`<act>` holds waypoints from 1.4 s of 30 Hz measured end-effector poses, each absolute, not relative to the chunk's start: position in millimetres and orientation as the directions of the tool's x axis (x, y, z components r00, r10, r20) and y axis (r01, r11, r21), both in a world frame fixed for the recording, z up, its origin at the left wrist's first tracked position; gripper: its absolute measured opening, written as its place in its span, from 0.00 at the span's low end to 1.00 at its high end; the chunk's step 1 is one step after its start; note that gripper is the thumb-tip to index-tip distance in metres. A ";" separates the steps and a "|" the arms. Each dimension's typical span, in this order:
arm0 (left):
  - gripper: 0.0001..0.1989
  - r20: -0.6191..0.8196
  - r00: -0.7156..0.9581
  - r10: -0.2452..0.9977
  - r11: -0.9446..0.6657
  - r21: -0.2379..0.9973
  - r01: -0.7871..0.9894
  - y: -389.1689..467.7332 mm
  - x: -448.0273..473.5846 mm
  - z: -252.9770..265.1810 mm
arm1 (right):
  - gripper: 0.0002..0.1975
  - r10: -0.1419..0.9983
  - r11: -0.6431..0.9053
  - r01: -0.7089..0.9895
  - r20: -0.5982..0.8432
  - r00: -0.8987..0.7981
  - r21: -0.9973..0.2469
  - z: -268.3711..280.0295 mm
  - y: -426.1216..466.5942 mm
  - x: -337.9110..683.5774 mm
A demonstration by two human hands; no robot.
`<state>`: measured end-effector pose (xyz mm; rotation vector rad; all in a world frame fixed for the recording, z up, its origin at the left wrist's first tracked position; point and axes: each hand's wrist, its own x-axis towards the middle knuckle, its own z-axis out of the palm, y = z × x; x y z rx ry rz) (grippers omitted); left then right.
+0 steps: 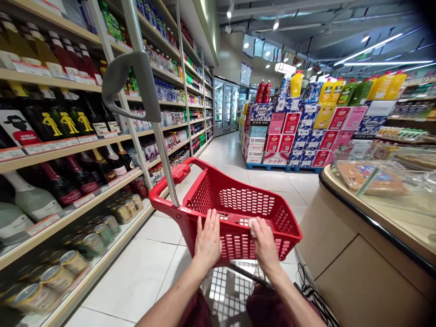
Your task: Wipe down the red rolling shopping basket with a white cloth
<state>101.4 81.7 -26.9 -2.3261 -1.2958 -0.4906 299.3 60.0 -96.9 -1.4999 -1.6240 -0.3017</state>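
White-tiled floor; along near long side of red perforated-plastic basket: left hand flat, empty; right hand half-curled on white wad.

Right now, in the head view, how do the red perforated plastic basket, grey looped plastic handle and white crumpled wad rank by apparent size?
1. Red basket, clearly largest
2. Grey handle, perhaps enlarged by nearness
3. White wad, partly hidden by the right hand

Bottle labels, cartons: lettering unclear.
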 end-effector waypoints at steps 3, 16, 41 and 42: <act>0.30 0.494 0.493 0.716 -0.452 -0.210 0.867 83.2 93.3 -24.4 | 0.26 0.660 0.043 0.897 0.687 0.305 -0.440 -108.8 50.8 338.4; 0.31 0.569 0.387 0.726 -0.362 -0.163 0.918 82.5 59.6 -8.2 | 0.27 0.712 0.232 0.890 0.692 0.119 -0.391 -83.7 69.3 253.4; 0.31 0.582 0.368 0.725 -0.336 -0.168 0.927 89.7 44.3 -0.1 | 0.27 0.672 0.413 0.835 0.740 -0.009 -0.364 -40.5 98.1 168.0; 0.31 0.575 0.368 0.730 -0.330 -0.175 0.928 91.0 44.4 -0.6 | 0.27 0.672 0.439 0.828 0.739 -0.047 -0.347 -39.7 98.9 163.8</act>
